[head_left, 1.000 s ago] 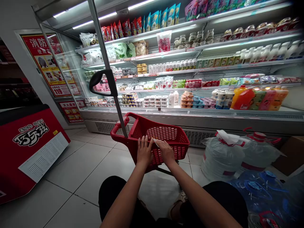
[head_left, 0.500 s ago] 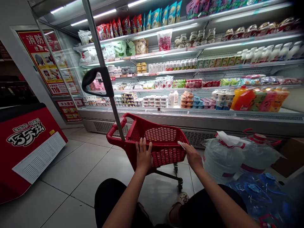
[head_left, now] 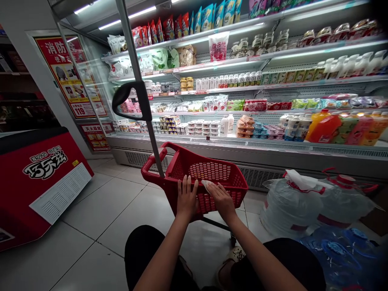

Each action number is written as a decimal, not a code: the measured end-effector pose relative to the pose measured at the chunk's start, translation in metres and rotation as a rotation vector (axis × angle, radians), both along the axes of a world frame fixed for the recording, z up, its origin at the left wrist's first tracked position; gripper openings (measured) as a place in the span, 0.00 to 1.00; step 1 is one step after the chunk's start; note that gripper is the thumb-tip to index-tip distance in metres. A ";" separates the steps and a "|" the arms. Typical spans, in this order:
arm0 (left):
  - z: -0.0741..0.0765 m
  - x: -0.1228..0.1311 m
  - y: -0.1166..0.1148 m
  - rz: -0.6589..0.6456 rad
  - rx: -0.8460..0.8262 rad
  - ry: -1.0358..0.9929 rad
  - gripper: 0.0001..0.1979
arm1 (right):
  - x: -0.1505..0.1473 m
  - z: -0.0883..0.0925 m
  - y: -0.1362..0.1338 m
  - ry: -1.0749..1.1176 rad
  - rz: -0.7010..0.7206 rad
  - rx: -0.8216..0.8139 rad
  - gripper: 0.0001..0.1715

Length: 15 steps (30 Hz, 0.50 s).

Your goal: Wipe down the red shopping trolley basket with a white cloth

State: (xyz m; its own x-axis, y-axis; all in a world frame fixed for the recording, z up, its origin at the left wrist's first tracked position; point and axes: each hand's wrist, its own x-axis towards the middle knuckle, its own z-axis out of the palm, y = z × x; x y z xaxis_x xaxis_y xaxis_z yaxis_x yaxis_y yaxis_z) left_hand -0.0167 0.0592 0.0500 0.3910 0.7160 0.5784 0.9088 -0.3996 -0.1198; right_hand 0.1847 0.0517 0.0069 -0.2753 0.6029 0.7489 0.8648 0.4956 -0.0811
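A red plastic shopping basket (head_left: 218, 171) on wheels stands on the tiled floor before me, its long handle (head_left: 133, 101) rising up to the left. My left hand (head_left: 186, 198) rests on the basket's near rim with fingers stretched flat against the wall. My right hand (head_left: 221, 198) presses a small white cloth (head_left: 207, 184) onto the rim just right of the left hand. My knees in black trousers show at the bottom.
A lit chiller shelf (head_left: 242, 141) full of drinks and packets runs behind the basket. A red freezer chest (head_left: 39, 178) stands at the left. Large water bottles (head_left: 303, 206) in plastic wrap crowd the floor at the right.
My right hand slid with the white cloth from the basket's right corner back left along the rim, next to the left hand. The view shifted slightly.
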 end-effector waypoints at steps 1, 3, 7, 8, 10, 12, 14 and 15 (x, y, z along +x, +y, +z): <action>0.000 0.000 0.000 0.000 -0.005 -0.005 0.41 | 0.017 -0.005 -0.004 0.005 -0.036 0.002 0.41; 0.001 0.001 -0.001 -0.001 -0.009 -0.016 0.40 | 0.053 -0.014 -0.012 0.018 -0.116 -0.016 0.41; 0.003 0.005 -0.002 -0.010 -0.011 -0.029 0.39 | 0.097 -0.027 -0.018 0.082 -0.246 -0.030 0.38; 0.003 0.005 -0.002 -0.007 -0.014 -0.033 0.39 | 0.098 -0.028 -0.017 0.096 -0.266 -0.031 0.37; 0.004 0.007 -0.002 0.006 -0.018 -0.042 0.39 | 0.085 -0.025 -0.011 0.100 -0.278 -0.030 0.36; 0.004 0.009 -0.001 0.014 -0.013 -0.049 0.39 | 0.056 -0.018 -0.003 0.070 -0.236 -0.027 0.36; 0.003 0.009 -0.001 0.013 -0.004 -0.051 0.38 | 0.019 -0.007 0.004 0.022 -0.139 -0.030 0.40; 0.002 0.009 0.000 0.014 0.000 -0.050 0.38 | 0.001 -0.002 0.007 0.003 -0.092 -0.032 0.41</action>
